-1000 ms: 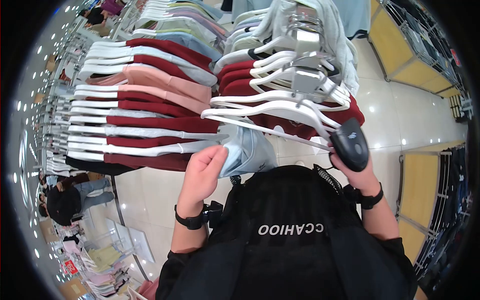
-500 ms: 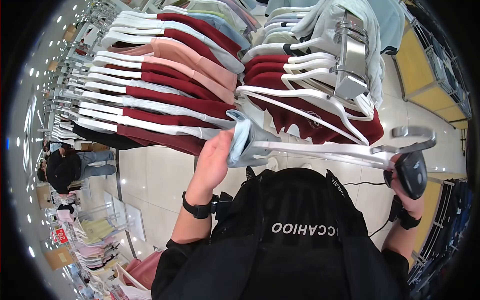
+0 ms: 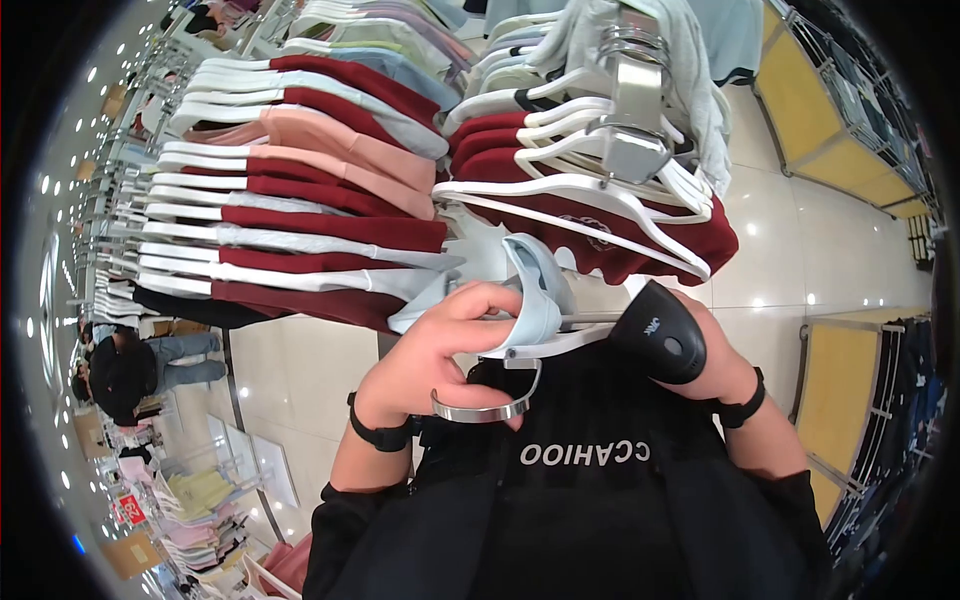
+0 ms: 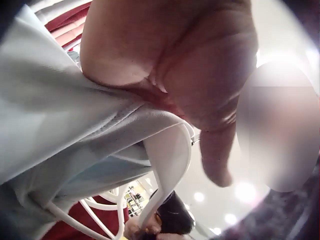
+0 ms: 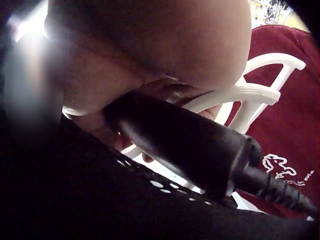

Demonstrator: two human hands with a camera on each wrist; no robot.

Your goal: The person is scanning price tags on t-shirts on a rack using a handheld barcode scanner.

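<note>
Head view: the hanger [image 3: 560, 335], carrying a pale blue top [image 3: 535, 275], lies crosswise before the chest with its hook toward the person. The left hand [image 3: 440, 350] grips it. The right hand [image 3: 715, 365] clasps a scanner [image 3: 660, 330] whose nose points at the hanger.
Left wrist view: the fingers curl over the top.
Right wrist view: the fingers wrap the scanner.

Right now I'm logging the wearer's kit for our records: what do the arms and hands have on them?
The left hand and right hand are bare, with no gloves. Each wrist carries a black strap, the left strap and the right strap; the left one bears a small black unit. Black sleeves cover the upper arms.
</note>
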